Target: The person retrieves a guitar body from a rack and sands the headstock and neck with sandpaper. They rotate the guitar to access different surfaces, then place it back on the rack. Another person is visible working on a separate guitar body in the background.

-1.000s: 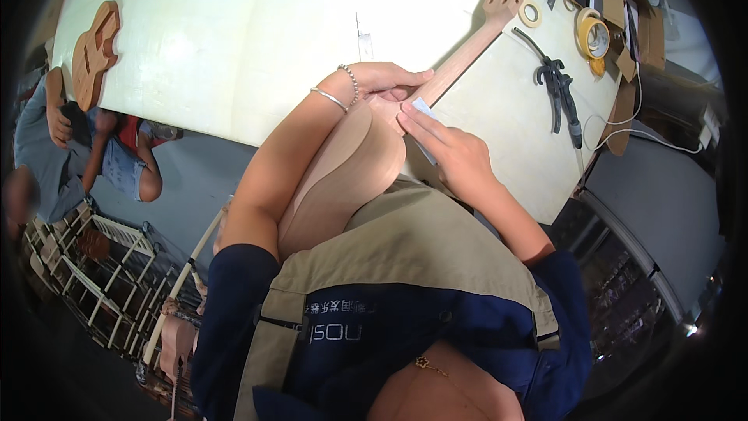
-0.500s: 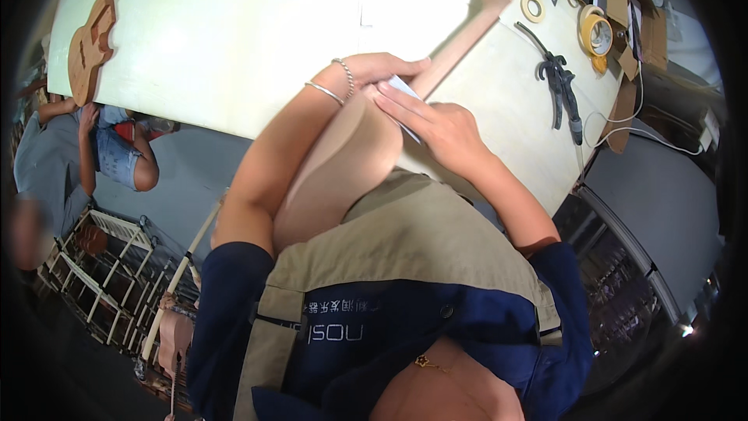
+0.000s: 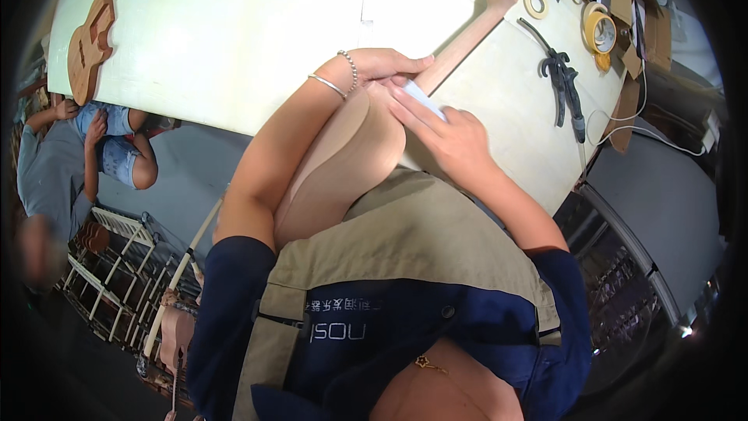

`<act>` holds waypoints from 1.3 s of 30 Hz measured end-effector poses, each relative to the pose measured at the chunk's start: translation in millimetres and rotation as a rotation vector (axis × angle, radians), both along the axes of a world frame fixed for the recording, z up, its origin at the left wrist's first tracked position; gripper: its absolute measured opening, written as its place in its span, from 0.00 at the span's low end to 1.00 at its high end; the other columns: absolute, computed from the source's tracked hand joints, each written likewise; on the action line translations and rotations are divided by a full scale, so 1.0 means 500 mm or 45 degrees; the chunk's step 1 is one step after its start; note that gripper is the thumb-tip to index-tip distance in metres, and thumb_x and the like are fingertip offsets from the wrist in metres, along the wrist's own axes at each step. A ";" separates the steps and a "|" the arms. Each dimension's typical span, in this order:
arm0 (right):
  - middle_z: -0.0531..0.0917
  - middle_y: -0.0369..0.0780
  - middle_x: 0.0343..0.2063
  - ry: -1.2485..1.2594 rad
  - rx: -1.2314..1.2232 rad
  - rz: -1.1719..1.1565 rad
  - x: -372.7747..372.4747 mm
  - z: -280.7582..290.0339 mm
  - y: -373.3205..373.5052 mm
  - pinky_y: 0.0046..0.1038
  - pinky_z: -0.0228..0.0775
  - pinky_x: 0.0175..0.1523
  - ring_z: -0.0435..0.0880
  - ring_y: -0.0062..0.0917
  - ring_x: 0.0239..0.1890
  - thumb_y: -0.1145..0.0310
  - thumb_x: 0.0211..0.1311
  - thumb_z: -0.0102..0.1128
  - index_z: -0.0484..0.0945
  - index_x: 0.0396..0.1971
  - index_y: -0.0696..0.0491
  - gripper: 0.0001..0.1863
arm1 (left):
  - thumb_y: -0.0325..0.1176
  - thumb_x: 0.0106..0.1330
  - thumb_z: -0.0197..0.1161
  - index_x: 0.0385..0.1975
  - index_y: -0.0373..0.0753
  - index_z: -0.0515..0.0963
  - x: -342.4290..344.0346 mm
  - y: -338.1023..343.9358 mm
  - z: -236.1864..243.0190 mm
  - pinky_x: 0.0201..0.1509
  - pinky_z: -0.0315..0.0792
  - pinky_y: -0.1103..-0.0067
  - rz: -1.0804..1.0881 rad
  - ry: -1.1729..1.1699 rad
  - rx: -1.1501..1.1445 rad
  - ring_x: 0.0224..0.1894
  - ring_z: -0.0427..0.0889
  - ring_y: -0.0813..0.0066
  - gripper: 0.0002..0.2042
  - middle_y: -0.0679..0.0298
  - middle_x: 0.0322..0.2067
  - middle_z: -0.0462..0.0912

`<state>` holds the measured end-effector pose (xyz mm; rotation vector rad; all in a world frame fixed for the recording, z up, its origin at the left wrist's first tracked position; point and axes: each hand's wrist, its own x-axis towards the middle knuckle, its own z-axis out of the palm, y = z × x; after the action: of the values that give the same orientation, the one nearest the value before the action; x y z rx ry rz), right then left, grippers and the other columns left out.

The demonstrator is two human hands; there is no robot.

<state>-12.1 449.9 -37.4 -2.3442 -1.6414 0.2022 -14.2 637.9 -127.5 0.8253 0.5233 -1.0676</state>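
An unfinished pale wooden ukulele [image 3: 339, 160] leans across my lap against the apron. Its neck [image 3: 463, 48] runs up and to the right over the table, ending in a slotted headstock. My left hand [image 3: 383, 64] wraps round the neck where it meets the body, thumb stretched along the wood, while my left forearm lies over the body's side. In my right hand [image 3: 452, 139] is a folded white sheet that looks like sandpaper [image 3: 423, 98], pressed by the fingers against the neck joint. The fingers partly cover the sheet and the joint.
On the pale table [image 3: 234, 39] lie a masking tape roll [image 3: 535, 5], a black clamp [image 3: 559, 78] and yellow tape rolls [image 3: 599, 33]. A wooden guitar body [image 3: 91, 48] rests far left, beside a seated person [image 3: 58, 164]. Lower left stands a rack [image 3: 117, 265].
My right hand has shifted slightly right with the white sheet, which now shows at a different tilt. My left hand keeps its hold. The person at left has moved a little.
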 end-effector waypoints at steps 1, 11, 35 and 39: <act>0.72 0.24 0.56 -0.004 0.042 -0.041 -0.008 -0.004 0.022 0.20 0.63 0.23 0.63 0.21 0.17 0.75 0.43 0.54 0.74 0.52 0.41 0.29 | 0.50 0.65 0.53 0.37 0.35 0.77 0.000 0.002 -0.002 0.29 0.74 0.86 -0.016 0.007 0.038 0.27 0.78 0.84 0.21 0.62 0.26 0.80; 0.72 0.25 0.56 -0.069 0.015 -0.120 -0.016 -0.018 0.027 0.19 0.58 0.26 0.65 0.20 0.19 0.74 0.44 0.53 0.73 0.52 0.42 0.29 | 0.51 0.62 0.58 0.27 0.37 0.75 -0.004 -0.010 0.009 0.18 0.69 0.84 0.074 0.096 0.063 0.16 0.72 0.82 0.19 0.64 0.20 0.77; 0.70 0.29 0.58 0.049 -0.333 -0.154 -0.014 0.033 -0.008 0.24 0.64 0.28 0.69 0.26 0.22 0.77 0.44 0.51 0.70 0.55 0.45 0.31 | 0.54 0.62 0.57 0.22 0.39 0.76 0.009 -0.014 0.002 0.14 0.65 0.82 -0.073 -0.017 0.152 0.11 0.66 0.83 0.22 0.68 0.15 0.74; 0.70 0.29 0.58 0.090 -0.110 -0.122 0.000 -0.012 0.022 0.24 0.64 0.26 0.68 0.27 0.20 0.79 0.43 0.52 0.69 0.56 0.45 0.33 | 0.55 0.59 0.60 0.20 0.39 0.75 -0.003 -0.005 -0.024 0.17 0.66 0.84 0.118 0.149 -0.102 0.13 0.70 0.82 0.22 0.68 0.14 0.74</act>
<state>-12.1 460.9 -43.3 -2.4423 -1.5123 0.3388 -15.7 635.4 -139.4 0.6647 0.6080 -1.0486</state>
